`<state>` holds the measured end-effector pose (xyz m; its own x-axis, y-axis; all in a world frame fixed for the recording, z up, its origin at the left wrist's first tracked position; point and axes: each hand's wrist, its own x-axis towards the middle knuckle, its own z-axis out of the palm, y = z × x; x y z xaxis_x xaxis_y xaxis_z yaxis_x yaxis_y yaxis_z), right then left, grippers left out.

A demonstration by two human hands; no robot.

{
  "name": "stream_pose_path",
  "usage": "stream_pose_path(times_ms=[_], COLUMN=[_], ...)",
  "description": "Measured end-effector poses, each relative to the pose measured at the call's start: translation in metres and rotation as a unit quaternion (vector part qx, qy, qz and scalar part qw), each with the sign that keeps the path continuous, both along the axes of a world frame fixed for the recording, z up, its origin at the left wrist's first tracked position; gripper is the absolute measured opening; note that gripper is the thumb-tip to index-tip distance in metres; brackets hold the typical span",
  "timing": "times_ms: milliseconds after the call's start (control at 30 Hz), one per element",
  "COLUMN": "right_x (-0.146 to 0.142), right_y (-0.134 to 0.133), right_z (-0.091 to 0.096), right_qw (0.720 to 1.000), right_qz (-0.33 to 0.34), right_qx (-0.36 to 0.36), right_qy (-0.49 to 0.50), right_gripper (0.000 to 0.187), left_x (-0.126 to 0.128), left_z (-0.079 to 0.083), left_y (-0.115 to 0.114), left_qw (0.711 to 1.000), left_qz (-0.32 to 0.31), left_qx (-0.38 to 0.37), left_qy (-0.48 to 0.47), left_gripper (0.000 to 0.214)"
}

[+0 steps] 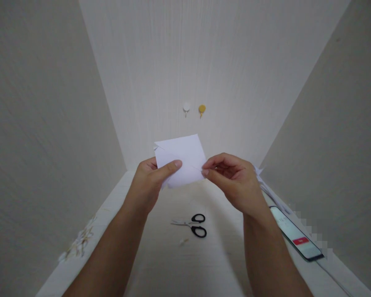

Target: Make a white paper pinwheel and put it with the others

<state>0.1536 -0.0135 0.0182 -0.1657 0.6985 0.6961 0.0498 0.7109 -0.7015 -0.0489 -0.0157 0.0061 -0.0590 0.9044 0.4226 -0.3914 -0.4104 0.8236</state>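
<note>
A folded piece of white paper (185, 154), roughly square, is held up above the table between both hands. My left hand (150, 177) grips its left side, thumb flat on the front and fingers hidden behind. At the lower right edge, my right hand (235, 177) pinches the paper between thumb and index finger, close to a short crease or slit. A small flap shows at the paper's upper left corner. Below the hands, scissors (193, 225) with black handles lie on the table, blades pointing left.
On the right, a lit phone (297, 233) with a cable lies near white paper sheets (272, 192). A pile of small pale scraps (80, 243) sits along the left wall. A tiny scrap (184, 241) lies below the scissors. White (186, 108) and yellow hooks (202, 109) hang on the back wall.
</note>
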Motion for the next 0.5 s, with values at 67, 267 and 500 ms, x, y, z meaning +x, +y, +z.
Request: stream_pose_path(times_ms=[67, 267, 500], right_x=[-0.0008, -0.0021, 0.0031], right_y=[-0.0014, -0.0041, -0.0076], right_z=[0.0003, 0.0012, 0.0022], right_qw=[1.0, 0.999, 0.996], right_qz=[0.002, -0.011, 0.01], right_qx=[0.0, 0.007, 0.04], right_qy=[-0.008, -0.041, -0.078], right_gripper=[0.006, 0.005, 0.026], left_x=[-0.0008, -0.0013, -0.0024], left_z=[-0.0007, 0.0012, 0.0048], left_y=[0.0004, -0.0018, -0.0058], left_qw=[1.0, 1.0, 0.999], left_qz=[-0.001, 0.016, 0.034], left_qx=[-0.01, -0.014, -0.024], left_qy=[0.005, 0.01, 0.012], left_gripper=[0.035, 0.038, 0.036])
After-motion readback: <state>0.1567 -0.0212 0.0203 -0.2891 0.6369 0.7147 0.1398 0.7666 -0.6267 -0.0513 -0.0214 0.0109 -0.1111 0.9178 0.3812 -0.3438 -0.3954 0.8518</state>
